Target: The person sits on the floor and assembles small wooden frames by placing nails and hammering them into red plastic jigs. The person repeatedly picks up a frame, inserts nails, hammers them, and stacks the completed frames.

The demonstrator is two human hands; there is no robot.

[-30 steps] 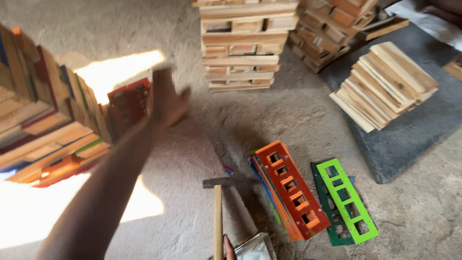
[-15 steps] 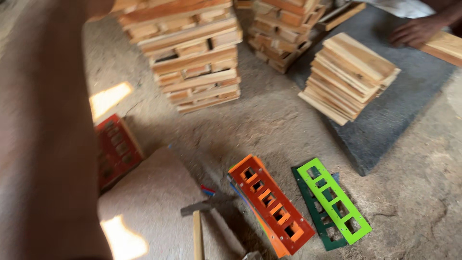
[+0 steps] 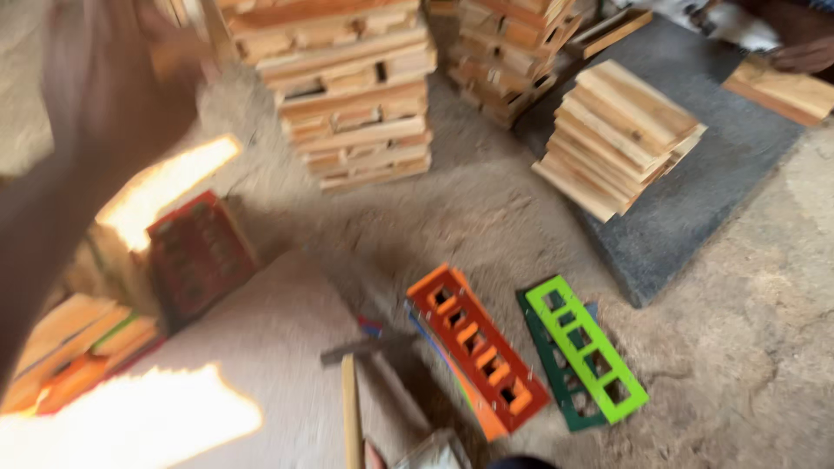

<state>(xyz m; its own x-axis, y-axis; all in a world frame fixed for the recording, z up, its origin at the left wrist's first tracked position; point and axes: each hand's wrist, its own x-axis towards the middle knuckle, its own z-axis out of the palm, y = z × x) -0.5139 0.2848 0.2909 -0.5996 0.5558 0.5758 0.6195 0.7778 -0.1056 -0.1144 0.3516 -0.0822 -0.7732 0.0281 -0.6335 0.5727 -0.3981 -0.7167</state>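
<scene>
Looking down on a sandy floor (image 3: 764, 347), I log the biggest item first: a dark grey mat (image 3: 695, 191) at upper right, carrying a tilted stack of wooden slats (image 3: 621, 135). Two tall piles of unpainted wooden frames stand behind, one central (image 3: 356, 95), one further back (image 3: 517, 52).

My left arm fills the left edge, badly blurred; the left hand (image 3: 95, 78) is raised near the top left corner, close to the central pile. Fingers too smeared: I cannot tell whether they are released, clenched or grasping. Right hand not in view.

Below the arm, a red frame (image 3: 200, 256) leans upright against painted frames stacked at lower left (image 3: 69, 356). On the floor, lower centre, an orange frame (image 3: 478, 347) lies just beside a green frame (image 3: 586, 347). A hammer (image 3: 352, 391) lies left of the orange one. Another person's hand (image 3: 804, 56) rests on a board, top right.
</scene>
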